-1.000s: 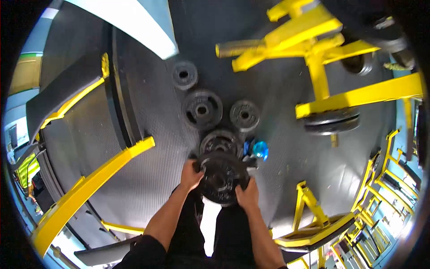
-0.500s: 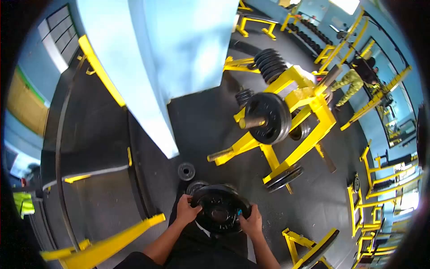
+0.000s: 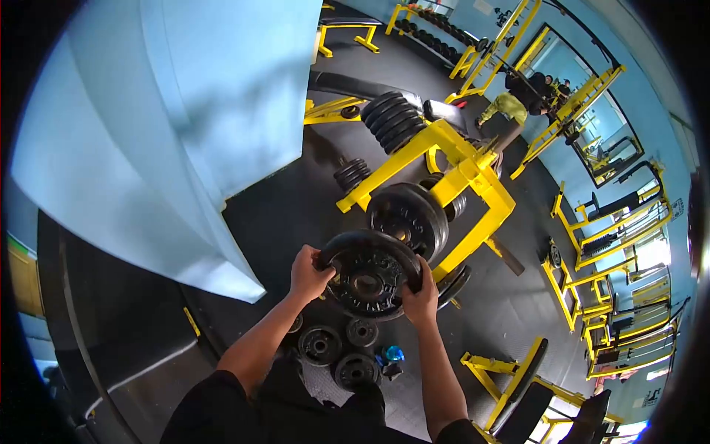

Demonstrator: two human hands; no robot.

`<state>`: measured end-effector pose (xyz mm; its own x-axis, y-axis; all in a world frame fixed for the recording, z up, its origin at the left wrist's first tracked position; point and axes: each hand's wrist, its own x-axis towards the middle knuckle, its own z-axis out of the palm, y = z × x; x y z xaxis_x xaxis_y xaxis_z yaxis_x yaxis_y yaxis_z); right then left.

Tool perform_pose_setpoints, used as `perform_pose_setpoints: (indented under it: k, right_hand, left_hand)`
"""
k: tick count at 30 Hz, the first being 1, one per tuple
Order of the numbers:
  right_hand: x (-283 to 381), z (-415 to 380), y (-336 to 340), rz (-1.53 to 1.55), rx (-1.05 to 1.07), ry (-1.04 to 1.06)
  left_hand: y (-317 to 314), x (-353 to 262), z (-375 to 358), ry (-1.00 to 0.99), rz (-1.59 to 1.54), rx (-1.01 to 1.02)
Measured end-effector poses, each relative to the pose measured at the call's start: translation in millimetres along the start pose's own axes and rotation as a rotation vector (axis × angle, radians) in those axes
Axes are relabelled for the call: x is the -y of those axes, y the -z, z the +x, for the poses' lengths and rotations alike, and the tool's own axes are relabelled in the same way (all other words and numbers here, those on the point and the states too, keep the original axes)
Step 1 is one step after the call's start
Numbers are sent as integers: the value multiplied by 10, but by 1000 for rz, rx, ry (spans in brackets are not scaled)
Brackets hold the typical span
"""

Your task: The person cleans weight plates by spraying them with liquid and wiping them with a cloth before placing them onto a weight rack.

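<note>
A large black weight plate (image 3: 370,260) is held out in front of me, its lettered face towards me. My left hand (image 3: 309,278) is closed around the plate's left edge, thumb on the face. On the opposite edge my right hand (image 3: 421,297) grips it the same way. Just beyond, and partly overlapped by it in this view, thick plates (image 3: 418,206) hang on a peg of a yellow plate rack (image 3: 484,177). Below the held plate, several smaller weight plates (image 3: 319,345) lie on the dark floor, beside a small bright blue object (image 3: 393,354).
A pale blue pillar (image 3: 148,177) rises at the left. More plates (image 3: 392,122) hang on the rack's far side. A yellow-framed bench (image 3: 510,388) stands at lower right. Farther back, a person in yellow-green trousers (image 3: 506,107) bends near a tall rack and mirror.
Both hands have raised the plate from near my legs up and forward towards the rack. My view has turned right, and the smaller plates on the floor are uncovered.
</note>
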<state>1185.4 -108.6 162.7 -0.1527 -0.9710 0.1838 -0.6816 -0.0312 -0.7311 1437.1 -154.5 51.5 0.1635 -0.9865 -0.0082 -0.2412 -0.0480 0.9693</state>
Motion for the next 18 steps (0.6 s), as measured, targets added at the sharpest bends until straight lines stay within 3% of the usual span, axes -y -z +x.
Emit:
perform_pose_setpoints:
  k: [14, 18]
  right_hand:
    - [112, 324, -236, 28, -172, -198]
    - [15, 318, -283, -57, -191, -130]
  left_hand:
    - [-97, -208, 773, -8, 4, 156]
    - [-244, -74, 915, 56, -58, 209]
